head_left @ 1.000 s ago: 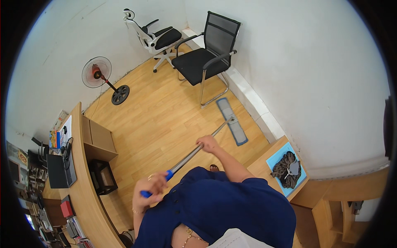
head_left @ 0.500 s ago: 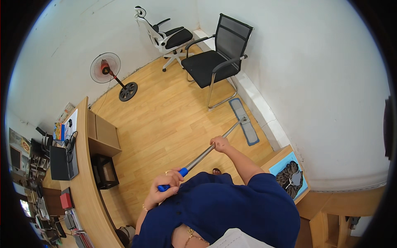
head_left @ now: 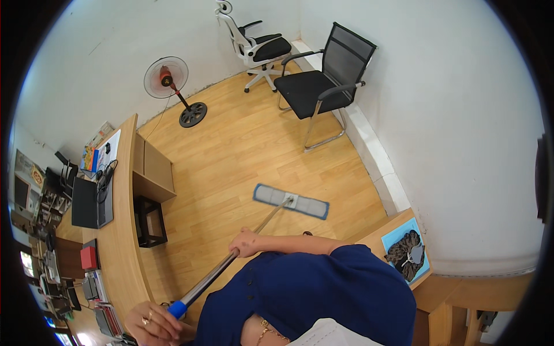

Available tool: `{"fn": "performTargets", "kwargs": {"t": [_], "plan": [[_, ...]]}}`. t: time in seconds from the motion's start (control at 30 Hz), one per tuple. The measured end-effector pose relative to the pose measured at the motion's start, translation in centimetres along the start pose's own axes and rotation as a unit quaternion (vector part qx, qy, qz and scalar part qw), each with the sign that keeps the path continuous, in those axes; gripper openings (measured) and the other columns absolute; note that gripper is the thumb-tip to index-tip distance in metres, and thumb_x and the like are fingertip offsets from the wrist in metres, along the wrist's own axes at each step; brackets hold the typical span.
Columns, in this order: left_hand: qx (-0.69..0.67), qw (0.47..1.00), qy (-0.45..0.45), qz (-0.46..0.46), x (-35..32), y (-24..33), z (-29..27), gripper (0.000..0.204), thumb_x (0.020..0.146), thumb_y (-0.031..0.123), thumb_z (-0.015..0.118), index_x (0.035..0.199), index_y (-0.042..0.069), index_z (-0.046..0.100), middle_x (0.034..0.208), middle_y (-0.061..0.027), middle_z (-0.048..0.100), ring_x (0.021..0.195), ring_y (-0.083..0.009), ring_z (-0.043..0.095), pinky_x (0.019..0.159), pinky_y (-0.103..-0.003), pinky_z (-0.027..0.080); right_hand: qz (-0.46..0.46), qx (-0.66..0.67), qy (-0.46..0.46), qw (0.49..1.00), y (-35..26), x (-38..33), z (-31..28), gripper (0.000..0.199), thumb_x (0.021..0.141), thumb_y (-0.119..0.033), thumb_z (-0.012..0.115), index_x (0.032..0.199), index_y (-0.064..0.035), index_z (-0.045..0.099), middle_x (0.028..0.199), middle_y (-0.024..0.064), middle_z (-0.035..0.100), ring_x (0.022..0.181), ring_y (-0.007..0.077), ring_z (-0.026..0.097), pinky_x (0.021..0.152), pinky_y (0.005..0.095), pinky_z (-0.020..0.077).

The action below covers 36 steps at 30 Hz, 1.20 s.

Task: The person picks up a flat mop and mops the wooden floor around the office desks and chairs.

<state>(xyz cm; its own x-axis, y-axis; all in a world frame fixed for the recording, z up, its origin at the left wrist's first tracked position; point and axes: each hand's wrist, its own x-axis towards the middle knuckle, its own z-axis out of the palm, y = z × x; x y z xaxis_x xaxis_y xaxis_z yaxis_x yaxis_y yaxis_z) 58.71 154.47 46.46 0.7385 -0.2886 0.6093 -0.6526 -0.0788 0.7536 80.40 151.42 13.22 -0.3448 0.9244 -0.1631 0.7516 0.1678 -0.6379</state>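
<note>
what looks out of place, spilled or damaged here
Nothing looks spilled. The crumpled, dark patterned cloth at right looks untidy, bunched on a flat light-blue rectangle. The white wall behind the red-and-black standing fan has a rough, dark line along its base, perhaps wear. The long-handled grey mop with blue edging lies flat.

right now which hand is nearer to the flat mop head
Right. The right hand grips the metal pole partway up from the flat mop head; the left hand is farther, at the blue grip.
</note>
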Motion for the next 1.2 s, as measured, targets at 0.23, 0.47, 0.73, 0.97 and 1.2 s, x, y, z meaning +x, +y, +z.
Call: {"fn": "performTargets", "kwargs": {"t": [0.23,0.47,0.73,0.97,1.2], "plan": [[0.032,0.994,0.103,0.011,-0.9,-2.8,0.8,0.025,0.078,0.013,0.071,0.060,0.003,0.057,0.051,-0.0075,0.055,0.045,-0.0183,0.055,0.052,-0.031,0.051,-0.075,-0.062,0.005,0.995,1.6,1.6,-3.6,0.018,0.069,-0.029,0.067,0.087,-0.0257,0.066,0.074,-0.0027,0.066,0.076,0.0200,0.062,0.082,0.0470,0.0331],[0.267,0.919,0.285,-0.053,2.3,-14.5,1.6,0.021,0.077,0.010,0.065,0.061,0.003,0.053,0.053,-0.0084,0.052,0.046,-0.0234,0.050,0.048,-0.032,0.043,0.132,-0.097,0.229,0.959,10.2,1.3,-7.6,0.029,0.066,-0.034,0.074,0.091,-0.0229,0.066,0.083,-0.0002,0.065,0.082,0.0239,0.061,0.074,0.0407,0.0423],[0.333,0.888,0.298,-0.109,5.7,-27.6,-2.1,0.019,0.071,0.014,0.074,0.068,0.005,0.057,0.073,-0.0092,0.060,0.073,-0.0271,0.057,0.070,-0.035,0.043,-0.117,0.011,0.420,0.900,9.7,-1.7,-14.2,0.027,0.073,-0.020,0.066,0.097,-0.0090,0.061,0.096,0.0106,0.062,0.091,0.0299,0.058,0.080,0.0357,0.0465],[0.418,0.818,0.311,-0.244,2.2,-38.1,-3.8,0.025,0.067,0.040,0.072,0.074,0.017,0.064,0.083,-0.0013,0.062,0.087,-0.0244,0.057,0.076,-0.043,0.040,-0.013,0.101,0.443,0.891,11.0,-4.4,-13.0,0.032,0.080,-0.020,0.060,0.108,-0.0053,0.058,0.107,0.0119,0.062,0.100,0.0254,0.058,0.087,0.0342,0.0450],[0.381,0.848,0.272,-0.248,1.5,-35.9,-0.6,0.039,0.068,0.042,0.074,0.088,0.012,0.060,0.085,-0.0067,0.060,0.084,-0.0276,0.059,0.070,-0.040,0.045,-0.035,0.138,0.457,0.878,11.0,-6.2,-9.5,0.040,0.080,-0.026,0.062,0.110,-0.0007,0.056,0.109,0.0141,0.060,0.103,0.0265,0.057,0.089,0.0344,0.0441]]}}
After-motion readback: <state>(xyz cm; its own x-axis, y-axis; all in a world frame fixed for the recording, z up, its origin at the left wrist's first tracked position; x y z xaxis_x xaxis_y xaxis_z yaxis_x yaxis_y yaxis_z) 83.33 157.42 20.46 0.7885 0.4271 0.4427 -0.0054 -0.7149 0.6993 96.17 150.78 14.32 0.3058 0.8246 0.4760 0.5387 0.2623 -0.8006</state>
